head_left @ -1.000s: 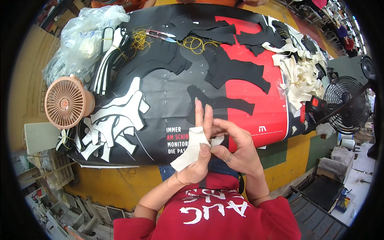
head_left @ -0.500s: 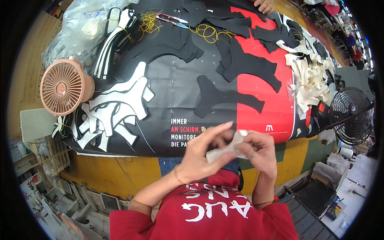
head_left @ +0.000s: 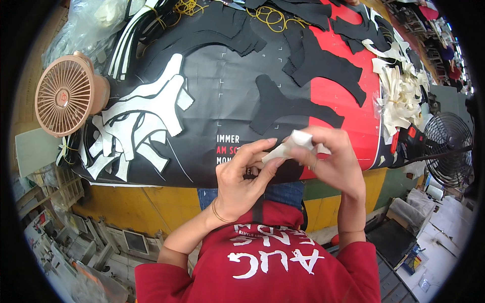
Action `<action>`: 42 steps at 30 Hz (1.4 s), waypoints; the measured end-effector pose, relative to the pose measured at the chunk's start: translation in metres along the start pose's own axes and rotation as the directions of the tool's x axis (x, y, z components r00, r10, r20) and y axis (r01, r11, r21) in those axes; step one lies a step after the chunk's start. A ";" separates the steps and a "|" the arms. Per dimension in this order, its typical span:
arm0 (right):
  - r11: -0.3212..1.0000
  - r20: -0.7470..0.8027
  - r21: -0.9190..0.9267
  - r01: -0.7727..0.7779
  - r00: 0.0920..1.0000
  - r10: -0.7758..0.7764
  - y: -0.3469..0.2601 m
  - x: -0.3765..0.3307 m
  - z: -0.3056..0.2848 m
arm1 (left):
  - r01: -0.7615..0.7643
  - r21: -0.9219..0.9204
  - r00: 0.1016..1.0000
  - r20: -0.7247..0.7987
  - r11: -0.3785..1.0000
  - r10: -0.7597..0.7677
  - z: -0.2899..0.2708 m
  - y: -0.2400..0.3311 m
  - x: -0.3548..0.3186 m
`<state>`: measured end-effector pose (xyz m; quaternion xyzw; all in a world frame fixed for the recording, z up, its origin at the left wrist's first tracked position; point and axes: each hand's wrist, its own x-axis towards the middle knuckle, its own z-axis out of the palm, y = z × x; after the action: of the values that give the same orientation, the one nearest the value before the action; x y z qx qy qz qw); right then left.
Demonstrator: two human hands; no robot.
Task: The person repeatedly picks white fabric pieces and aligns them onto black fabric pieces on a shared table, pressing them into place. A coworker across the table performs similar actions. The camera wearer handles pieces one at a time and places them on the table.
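A small white, floppy cut piece of sheet material (head_left: 294,143) sits pinched between both hands, held up in front of the person's chest and just over the near edge of the work surface. The left hand (head_left: 242,177) grips its lower left end between thumb and forefinger, the other fingers curled loosely beneath. The right hand (head_left: 331,159) clasps the upper right end, fingers folded over the top so that part of the piece is hidden.

Just beyond the hands lies a black and red printed sheet covering the table (head_left: 227,91). Directly past the fingertips rests a black cut fabric shape with long arms (head_left: 293,106). Well off to the left of the left hand, a pile of white cut pieces with black edges (head_left: 141,126) spreads out, and farther left still stands a small peach-coloured round fan (head_left: 68,93). To the right of the right hand, a heap of cream-white cut pieces (head_left: 399,96) lies near the table's edge, with a black wire-caged fan (head_left: 447,149) beyond it. Far ahead of both hands, loose yellow rubber bands (head_left: 270,17) lie among more black pieces.
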<state>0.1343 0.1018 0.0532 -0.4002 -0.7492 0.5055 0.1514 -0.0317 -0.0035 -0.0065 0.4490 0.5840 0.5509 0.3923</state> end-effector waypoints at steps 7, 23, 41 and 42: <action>0.993 0.148 -0.114 0.007 0.989 0.010 0.018 0.053 -0.018 | -0.283 0.740 0.951 0.132 0.610 0.281 -0.022 -0.016 0.003; 0.961 0.152 -0.171 0.217 0.970 -0.192 0.032 0.079 -0.003 | -0.323 0.768 0.942 0.204 0.553 0.266 -0.022 -0.026 0.000; 0.974 0.125 -0.111 0.197 0.975 -0.183 0.033 0.079 0.001 | -0.287 0.791 0.958 0.219 0.541 0.187 -0.021 -0.019 0.002; 0.978 0.116 -0.088 0.192 0.977 -0.181 0.033 0.079 0.002 | -0.290 0.803 0.957 0.232 0.522 0.175 -0.021 -0.019 0.002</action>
<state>0.0983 0.1654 0.0091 -0.3073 -0.8145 0.4724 0.1378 -0.0539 -0.0075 -0.0232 0.6868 0.6835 0.2294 0.0924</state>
